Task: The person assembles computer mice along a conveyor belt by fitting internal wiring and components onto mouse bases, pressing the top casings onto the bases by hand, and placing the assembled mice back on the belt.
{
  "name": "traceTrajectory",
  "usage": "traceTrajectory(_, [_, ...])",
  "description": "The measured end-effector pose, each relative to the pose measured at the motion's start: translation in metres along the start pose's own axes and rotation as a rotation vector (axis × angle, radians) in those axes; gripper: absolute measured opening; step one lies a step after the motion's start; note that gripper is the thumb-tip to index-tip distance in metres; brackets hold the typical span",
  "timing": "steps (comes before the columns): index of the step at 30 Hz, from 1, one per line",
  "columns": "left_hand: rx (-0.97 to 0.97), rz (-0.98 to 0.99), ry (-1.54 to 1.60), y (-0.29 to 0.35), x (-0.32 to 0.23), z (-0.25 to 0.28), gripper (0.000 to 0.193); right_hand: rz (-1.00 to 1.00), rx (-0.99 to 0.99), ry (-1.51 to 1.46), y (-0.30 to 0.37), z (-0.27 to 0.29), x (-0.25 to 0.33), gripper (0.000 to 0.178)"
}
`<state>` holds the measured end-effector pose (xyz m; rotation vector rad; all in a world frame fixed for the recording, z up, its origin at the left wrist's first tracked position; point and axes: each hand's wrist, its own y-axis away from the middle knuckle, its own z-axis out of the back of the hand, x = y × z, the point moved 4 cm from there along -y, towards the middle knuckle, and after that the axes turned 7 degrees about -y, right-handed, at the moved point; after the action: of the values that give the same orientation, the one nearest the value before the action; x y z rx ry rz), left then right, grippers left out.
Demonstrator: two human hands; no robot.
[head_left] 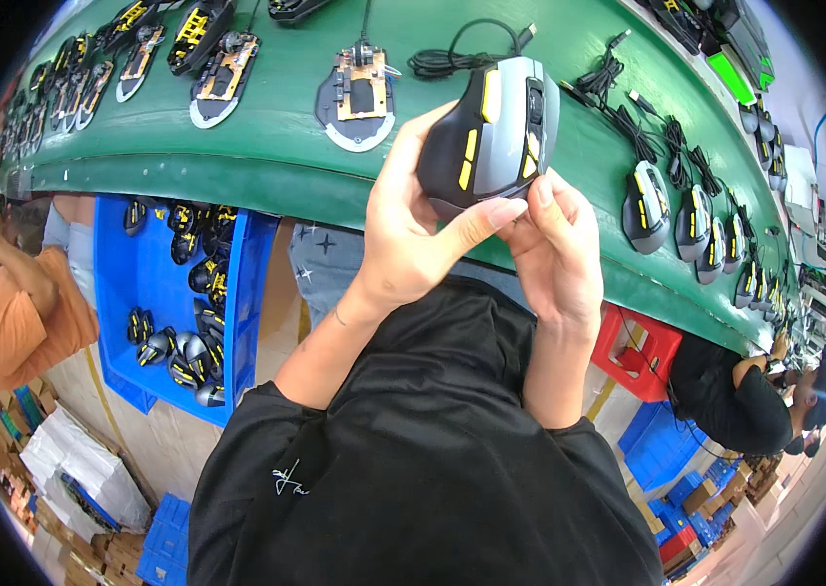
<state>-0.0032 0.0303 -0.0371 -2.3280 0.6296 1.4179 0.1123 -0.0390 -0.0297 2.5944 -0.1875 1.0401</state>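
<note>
A grey and black computer mouse point(501, 146) with yellow side buttons and a scroll wheel is raised above the green bench, tilted so its top faces me. My left hand point(411, 220) wraps its left side, thumb across the near end. The fingertips of my right hand point(559, 249) pinch its near right edge; the underside is hidden. Just beyond lies a coiled black cable point(457, 63) with a plug. Left of the mouse rests an opened mouse base point(359, 93) with a tan circuit board and grey rim.
More opened bases point(225, 83) and black-yellow top shells point(200, 37) line the green bench point(286, 137) at left. Assembled mice point(647, 210) with cables sit at right. A blue crate point(247, 293) of shells stands below left, near a red stool point(628, 356). Co-workers point(27, 303) sit on both sides.
</note>
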Motion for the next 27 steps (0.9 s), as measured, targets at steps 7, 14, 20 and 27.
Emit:
traceTrajectory(7, [0.004,-0.069,-0.155,-0.005,0.012,-0.002,0.069,0.095,-0.077,0.080,-0.003,0.009,-0.005,0.043])
traceTrajectory(14, [0.010,0.166,-0.482,-0.011,-0.005,0.024,0.035,0.238,-0.442,0.497,-0.001,0.074,0.055,0.041])
traceTrajectory(20, [-0.406,-0.065,-1.186,-0.037,-0.022,0.093,0.039,0.361,-0.887,1.351,0.016,0.097,0.069,0.036])
traceTrajectory(27, [-0.325,0.021,-1.640,-0.072,-0.010,0.078,0.075,0.455,-0.317,1.128,-0.056,-0.016,0.017,0.031])
